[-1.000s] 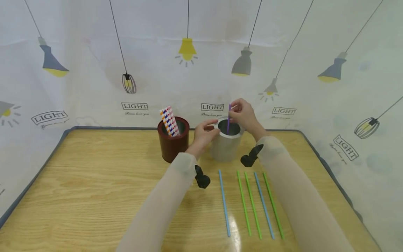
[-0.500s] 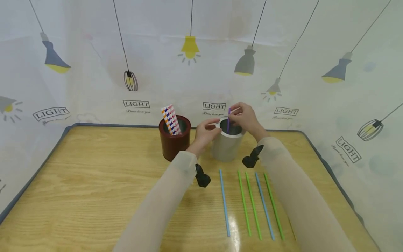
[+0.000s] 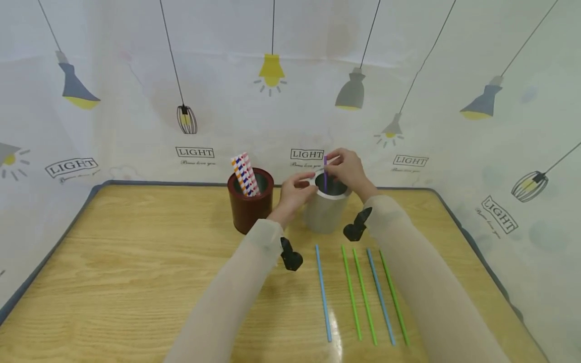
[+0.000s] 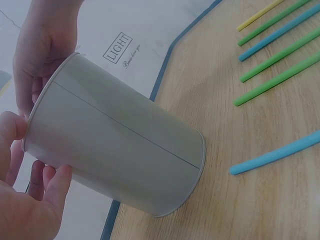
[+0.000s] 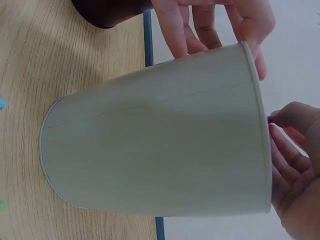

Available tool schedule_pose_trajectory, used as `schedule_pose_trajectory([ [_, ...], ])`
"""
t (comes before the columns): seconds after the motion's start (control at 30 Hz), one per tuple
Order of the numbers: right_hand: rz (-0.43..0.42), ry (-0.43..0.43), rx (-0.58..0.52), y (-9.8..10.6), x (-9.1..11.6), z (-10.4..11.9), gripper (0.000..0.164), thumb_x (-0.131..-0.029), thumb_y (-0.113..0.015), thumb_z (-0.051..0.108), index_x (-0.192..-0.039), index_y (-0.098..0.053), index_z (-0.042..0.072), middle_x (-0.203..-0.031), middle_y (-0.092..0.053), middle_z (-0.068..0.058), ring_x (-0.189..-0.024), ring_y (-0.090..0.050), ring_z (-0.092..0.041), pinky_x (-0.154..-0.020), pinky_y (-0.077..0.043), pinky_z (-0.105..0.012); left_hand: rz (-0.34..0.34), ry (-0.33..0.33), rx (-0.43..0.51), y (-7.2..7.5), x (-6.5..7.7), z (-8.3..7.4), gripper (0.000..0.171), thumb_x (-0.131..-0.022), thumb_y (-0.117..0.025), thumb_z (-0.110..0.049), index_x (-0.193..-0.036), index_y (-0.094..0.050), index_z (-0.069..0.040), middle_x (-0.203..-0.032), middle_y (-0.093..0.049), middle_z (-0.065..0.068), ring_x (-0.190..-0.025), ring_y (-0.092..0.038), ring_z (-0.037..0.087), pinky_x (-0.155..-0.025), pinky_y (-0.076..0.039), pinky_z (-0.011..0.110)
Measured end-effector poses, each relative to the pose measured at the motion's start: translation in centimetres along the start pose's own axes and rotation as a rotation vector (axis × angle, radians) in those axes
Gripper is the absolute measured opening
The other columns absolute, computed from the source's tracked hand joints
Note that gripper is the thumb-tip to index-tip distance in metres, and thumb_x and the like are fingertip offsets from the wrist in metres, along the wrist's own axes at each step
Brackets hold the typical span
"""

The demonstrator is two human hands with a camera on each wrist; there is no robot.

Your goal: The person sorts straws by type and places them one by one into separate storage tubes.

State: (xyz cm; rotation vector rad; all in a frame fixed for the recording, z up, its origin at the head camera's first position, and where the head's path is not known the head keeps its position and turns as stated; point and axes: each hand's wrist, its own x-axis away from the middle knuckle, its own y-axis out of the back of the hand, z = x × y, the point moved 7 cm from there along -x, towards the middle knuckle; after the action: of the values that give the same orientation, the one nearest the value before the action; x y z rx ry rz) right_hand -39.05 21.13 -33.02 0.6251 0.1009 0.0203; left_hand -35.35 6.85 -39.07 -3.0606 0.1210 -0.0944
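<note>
Standing on the table, a white cylindrical can (image 3: 324,214) has its round mouth facing up. My left hand (image 3: 292,194) grips its left side at the rim, thumb and fingers against it in the left wrist view. My right hand (image 3: 347,169) pinches a purple straw (image 3: 325,184) upright, its lower part down inside the can's mouth. In the right wrist view only a bit of the purple straw shows between thumb and fingers, beyond the rim. The can's wall hides the straw's lower end.
Left of the white can stands a dark red can (image 3: 249,214) holding several patterned paper straws (image 3: 245,174). On the table in front lie a blue straw (image 3: 323,292), several more green and blue straws (image 3: 365,295), and a yellow straw (image 4: 257,16). A lamp-printed cloth (image 3: 227,101) hangs behind.
The right hand has shifted slightly left and down with the purple straw, relative to the white can. The left hand keeps its place at the rim.
</note>
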Motion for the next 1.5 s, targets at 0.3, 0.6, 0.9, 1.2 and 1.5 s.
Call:
schedule_pose_trajectory([
  [0.3,0.036,-0.006,-0.011,-0.1,-0.3,-0.3,0.031,-0.084,-0.063,0.007,-0.112,-0.055,-0.003,-0.095,-0.061,-0.021,-0.068,-0.063,-0.027,-0.056,-0.054,-0.032,-0.002,0.024,0.009,0.0,0.0,0.2,0.037,-0.08,-0.065,-0.004,-0.116,-0.063,-0.009,-0.112,-0.054,0.013,-0.096,-0.055,0.021,-0.075,-0.051,0.031],
  [0.6,0.061,-0.003,0.018,1.7,0.5,-0.3,0.031,-0.088,-0.058,0.01,-0.116,-0.054,-0.002,-0.098,-0.057,-0.02,-0.081,-0.062,-0.029,-0.061,-0.055,-0.034,0.0,0.03,0.027,-0.2,0.0,0.2,0.038,-0.08,-0.064,-0.003,-0.117,-0.063,-0.009,-0.112,-0.052,0.013,-0.092,-0.054,0.02,-0.075,-0.051,0.031],
  [0.9,0.138,0.021,0.038,4.1,2.2,-1.9,0.031,-0.089,-0.057,0.01,-0.117,-0.053,-0.003,-0.099,-0.057,-0.023,-0.085,-0.061,-0.032,-0.062,-0.055,-0.037,0.006,0.024,0.021,-0.3,0.2,0.4,0.04,-0.081,-0.063,-0.004,-0.12,-0.061,-0.009,-0.116,-0.05,0.015,-0.097,-0.053,0.022,-0.078,-0.051,0.033],
  [1.2,0.204,0.002,0.08,6.3,5.5,-4.1,0.034,-0.091,-0.057,0.015,-0.119,-0.052,-0.002,-0.101,-0.059,-0.023,-0.085,-0.061,-0.031,-0.067,-0.054,-0.044,-0.018,0.031,0.018,0.1,0.1,0.5,0.039,-0.08,-0.064,-0.004,-0.118,-0.062,-0.01,-0.113,-0.052,0.013,-0.096,-0.053,0.022,-0.078,-0.051,0.033],
  [1.5,0.3,-0.078,0.061,8.7,10.1,-9.1,0.042,-0.092,-0.055,0.018,-0.125,-0.047,-0.006,-0.099,-0.061,-0.019,-0.085,-0.061,-0.026,-0.067,-0.053,-0.046,-0.014,0.017,0.024,-0.3,0.2,0.4,0.038,-0.079,-0.065,-0.003,-0.117,-0.063,-0.009,-0.112,-0.053,0.014,-0.098,-0.05,0.021,-0.078,-0.051,0.033],
])
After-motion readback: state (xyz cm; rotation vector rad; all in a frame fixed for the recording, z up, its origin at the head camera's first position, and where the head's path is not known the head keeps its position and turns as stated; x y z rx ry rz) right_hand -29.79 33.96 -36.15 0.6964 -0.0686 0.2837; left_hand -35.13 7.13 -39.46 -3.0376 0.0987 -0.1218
